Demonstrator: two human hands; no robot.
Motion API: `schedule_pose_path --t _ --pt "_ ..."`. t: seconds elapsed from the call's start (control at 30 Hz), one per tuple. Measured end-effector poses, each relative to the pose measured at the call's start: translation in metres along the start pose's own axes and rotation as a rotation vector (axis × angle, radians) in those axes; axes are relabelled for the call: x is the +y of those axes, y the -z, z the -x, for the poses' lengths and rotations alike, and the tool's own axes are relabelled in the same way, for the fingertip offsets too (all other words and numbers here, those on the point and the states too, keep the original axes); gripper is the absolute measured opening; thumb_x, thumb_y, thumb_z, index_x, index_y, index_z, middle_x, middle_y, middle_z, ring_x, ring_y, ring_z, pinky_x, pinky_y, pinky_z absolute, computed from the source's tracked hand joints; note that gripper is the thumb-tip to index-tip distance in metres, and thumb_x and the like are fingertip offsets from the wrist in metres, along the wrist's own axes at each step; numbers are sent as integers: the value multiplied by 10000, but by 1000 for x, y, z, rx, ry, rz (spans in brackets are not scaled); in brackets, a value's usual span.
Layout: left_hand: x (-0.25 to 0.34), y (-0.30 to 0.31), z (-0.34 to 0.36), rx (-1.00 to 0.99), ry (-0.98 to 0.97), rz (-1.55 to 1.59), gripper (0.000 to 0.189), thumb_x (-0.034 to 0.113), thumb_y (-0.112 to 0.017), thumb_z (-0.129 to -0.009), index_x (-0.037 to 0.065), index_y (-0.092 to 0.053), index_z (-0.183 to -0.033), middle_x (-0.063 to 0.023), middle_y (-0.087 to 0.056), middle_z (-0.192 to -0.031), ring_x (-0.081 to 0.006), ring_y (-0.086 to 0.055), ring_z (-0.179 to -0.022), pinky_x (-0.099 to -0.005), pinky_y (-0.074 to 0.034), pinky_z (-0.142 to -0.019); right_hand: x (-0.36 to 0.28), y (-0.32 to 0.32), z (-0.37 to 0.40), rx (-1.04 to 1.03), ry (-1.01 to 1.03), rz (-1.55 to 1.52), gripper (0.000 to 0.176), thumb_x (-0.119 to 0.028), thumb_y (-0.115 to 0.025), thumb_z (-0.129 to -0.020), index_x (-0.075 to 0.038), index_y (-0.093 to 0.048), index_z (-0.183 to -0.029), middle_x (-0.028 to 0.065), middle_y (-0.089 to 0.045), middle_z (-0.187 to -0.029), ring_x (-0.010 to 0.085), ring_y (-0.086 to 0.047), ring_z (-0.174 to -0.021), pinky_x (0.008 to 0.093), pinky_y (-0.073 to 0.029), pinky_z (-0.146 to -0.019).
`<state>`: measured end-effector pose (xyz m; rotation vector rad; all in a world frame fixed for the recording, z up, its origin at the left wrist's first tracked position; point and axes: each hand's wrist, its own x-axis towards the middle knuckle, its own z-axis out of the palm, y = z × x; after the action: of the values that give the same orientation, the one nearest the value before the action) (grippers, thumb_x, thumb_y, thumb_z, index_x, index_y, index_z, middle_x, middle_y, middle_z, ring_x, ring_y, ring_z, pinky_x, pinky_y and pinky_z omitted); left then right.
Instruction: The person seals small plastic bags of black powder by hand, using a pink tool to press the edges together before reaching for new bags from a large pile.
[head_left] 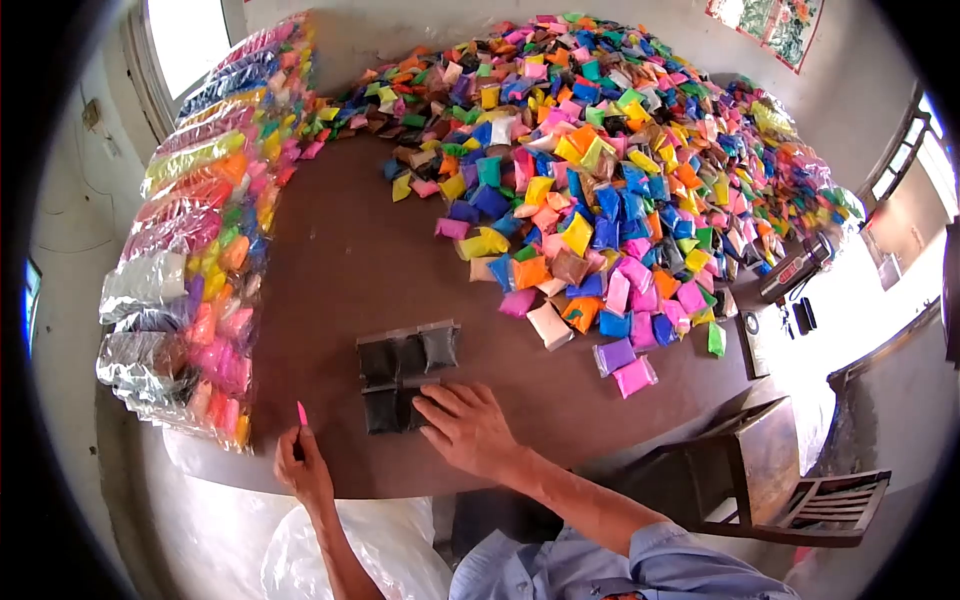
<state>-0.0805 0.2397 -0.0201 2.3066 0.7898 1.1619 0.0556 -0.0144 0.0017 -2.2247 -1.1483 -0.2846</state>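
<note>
Near the table's front edge, my left hand (305, 467) is closed around a slim pink pointed piece (302, 413) that sticks up from the fingers; its kind is too small to make out. My right hand (468, 428) lies palm down with fingers stretched, its fingertips at the right side of a group of black packets (380, 411). These flat, clear-wrapped packets lie in two rows close together, one dark grey packet (439, 348) at the upper right. Part of the lower row is hidden under my right fingers.
A large heap of small colourful packets (600, 190) covers the back and right of the brown table (330, 260). Stacked clear bags of packets (190, 240) line the left side. A dark bottle (795, 268) lies at right, above a wooden chair (770, 460).
</note>
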Motion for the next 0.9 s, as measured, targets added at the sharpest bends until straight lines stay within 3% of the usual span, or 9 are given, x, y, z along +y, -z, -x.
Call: schedule_pose_path --t 0.3,0.37,0.53,0.63,0.7,0.8,0.9 --pt "-6 1 3 -53 80 -15 84 110 -713 -991 29 -698 -981 -111 -708 -857 -222 -651 -739 -365 -521 -666 0 3 0 4 -15 -61 427 -252 -727 -935 -60 -675 -1313 126 -594 -1406 313 -576 -1278 472 -416 -1109" --pt "-4 2 2 -47 61 -22 77 104 -710 -990 27 -698 -985 -112 -705 -855 -224 -648 -738 -360 -519 -666 1 4 0 40 -22 -77 456 -215 -763 -875 -62 -677 -1295 126 -616 -1378 322 -600 -1257 472 -444 -1092" --pt "-8 0 2 -23 20 -12 60 83 -703 -987 24 -693 -992 -115 -698 -853 -226 -646 -738 -356 -511 -660 0 3 -1 60 -30 -97 458 -213 -774 -861 -55 -680 -1281 128 -621 -1372 324 -610 -1253 478 -452 -1087" --pt "-1 1 2 -21 54 -3 123 133 -706 -997 13 -701 -976 -108 -684 -836 -219 -620 -725 -368 -502 -663 3 5 -1 65 -40 -118 435 -213 -774 -874 -55 -682 -1269 124 -615 -1366 316 -615 -1238 471 -463 -1065" --pt "-1 2 1 -43 60 -4 52 62 -704 -977 12 -688 -971 -119 -693 -845 -233 -639 -719 -365 -506 -648 5 5 1 53 -36 -125 422 -215 -772 -890 -57 -678 -1270 121 -604 -1365 311 -618 -1223 464 -470 -1046" --pt "1 1 1 -24 64 10 52 61 -706 -973 12 -692 -965 -119 -687 -835 -239 -631 -703 -365 -503 -644 9 9 0 141 -29 -156 356 -189 -779 -882 -75 -712 -1212 99 -663 -1280 305 -671 -1113 449 -517 -960" --pt "6 2 1 -15 72 -17 59 65 -714 -967 12 -690 -954 -124 -682 -825 -249 -637 -699 -370 -502 -642 16 34 -17 234 -96 -200 267 -118 -794 -824 -77 -762 -1086 96 -756 -1094 320 -732 -957 429 -585 -858"
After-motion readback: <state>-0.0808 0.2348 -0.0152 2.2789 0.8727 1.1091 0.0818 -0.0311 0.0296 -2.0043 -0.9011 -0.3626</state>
